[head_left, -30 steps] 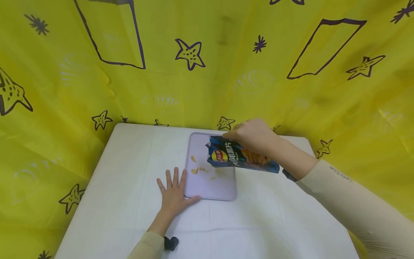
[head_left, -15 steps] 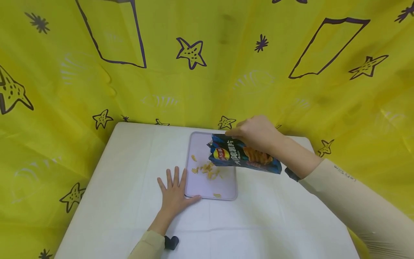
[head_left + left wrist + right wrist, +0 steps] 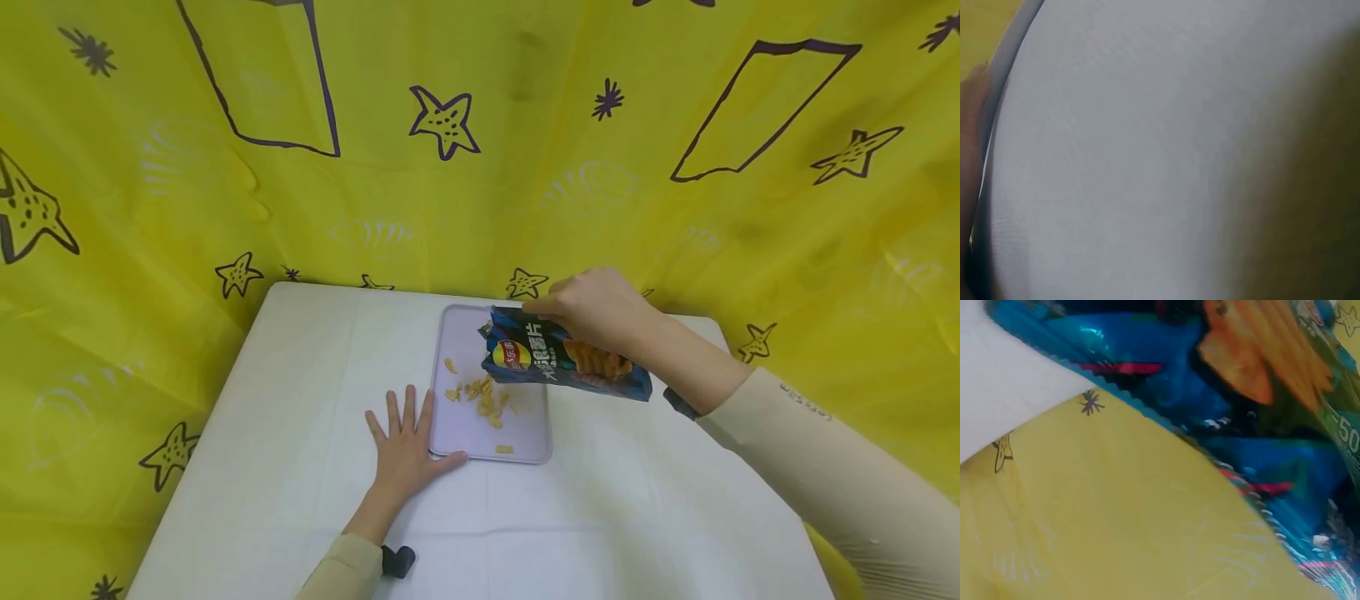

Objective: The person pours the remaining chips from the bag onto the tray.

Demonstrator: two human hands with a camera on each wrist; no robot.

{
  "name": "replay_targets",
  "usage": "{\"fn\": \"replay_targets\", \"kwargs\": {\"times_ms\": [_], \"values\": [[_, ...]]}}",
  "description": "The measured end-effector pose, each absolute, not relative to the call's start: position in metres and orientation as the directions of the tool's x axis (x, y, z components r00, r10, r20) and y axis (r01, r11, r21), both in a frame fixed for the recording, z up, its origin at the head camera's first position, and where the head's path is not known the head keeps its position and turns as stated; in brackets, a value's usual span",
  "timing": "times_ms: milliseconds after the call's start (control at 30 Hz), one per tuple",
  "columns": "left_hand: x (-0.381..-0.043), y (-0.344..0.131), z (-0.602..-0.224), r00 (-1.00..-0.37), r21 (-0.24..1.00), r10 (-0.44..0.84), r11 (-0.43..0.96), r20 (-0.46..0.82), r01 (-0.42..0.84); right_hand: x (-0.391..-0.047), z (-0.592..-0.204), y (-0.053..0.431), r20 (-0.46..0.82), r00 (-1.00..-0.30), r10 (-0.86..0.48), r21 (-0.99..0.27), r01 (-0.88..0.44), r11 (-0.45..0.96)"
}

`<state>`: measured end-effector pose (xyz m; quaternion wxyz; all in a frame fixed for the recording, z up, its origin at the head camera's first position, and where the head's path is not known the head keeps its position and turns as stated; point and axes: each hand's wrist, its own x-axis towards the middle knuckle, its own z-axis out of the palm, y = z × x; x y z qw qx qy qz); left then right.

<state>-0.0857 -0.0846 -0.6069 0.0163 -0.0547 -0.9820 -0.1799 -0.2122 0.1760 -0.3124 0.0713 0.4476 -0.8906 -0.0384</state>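
My right hand [image 3: 592,310] grips a blue potato chip bag [image 3: 553,357] by its upper edge, over the right part of a pale lilac tray [image 3: 491,457]. The bag lies on its side in the air, its torn mouth facing left. Yellow potato chips [image 3: 487,403] lie scattered mid-tray, with a single piece near the front edge. Fingers spread, my left hand [image 3: 402,458] rests flat at the tray's front left corner, thumb along its near edge. Its edge shows in the left wrist view. Printed foil of the bag [image 3: 1166,381] fills much of the right wrist view.
A white-covered table [image 3: 322,375] carries the tray near its far edge. Close behind hangs a yellow curtain [image 3: 525,208] printed with stars and fish. A black wrist strap piece [image 3: 398,562] sits by the left sleeve.
Many more chips have dropped from the bag onto the tray, one landing near the front edge. The bag and right hand shifted only slightly; the left hand stays in place.
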Motion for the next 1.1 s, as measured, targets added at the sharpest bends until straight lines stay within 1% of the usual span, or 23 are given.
{"fn": "replay_targets", "kwargs": {"times_ms": [233, 700, 900, 1100], "values": [[-0.085, -0.085, -0.606, -0.993, 0.349, 0.1, 0.93, 0.067, 0.117, -0.212, -0.311, 0.18, 0.109, -0.585, -0.804, 0.141, -0.791, 0.595], [-0.085, -0.084, -0.603, -0.994, 0.344, 0.107, 0.933, 0.023, 0.108, -0.212, -0.313, 0.184, 0.103, -0.585, -0.805, 0.18, -0.785, 0.593], [-0.085, -0.084, -0.606, -0.994, 0.342, 0.103, 0.933, 0.035, 0.109, -0.213, -0.312, 0.186, 0.107, -0.589, -0.801, 0.168, -0.784, 0.598], [-0.086, -0.084, -0.607, -0.995, 0.357, 0.103, 0.929, 0.015, 0.101, -0.213, -0.31, 0.188, 0.101, -0.59, -0.801, 0.168, -0.784, 0.598]]}}
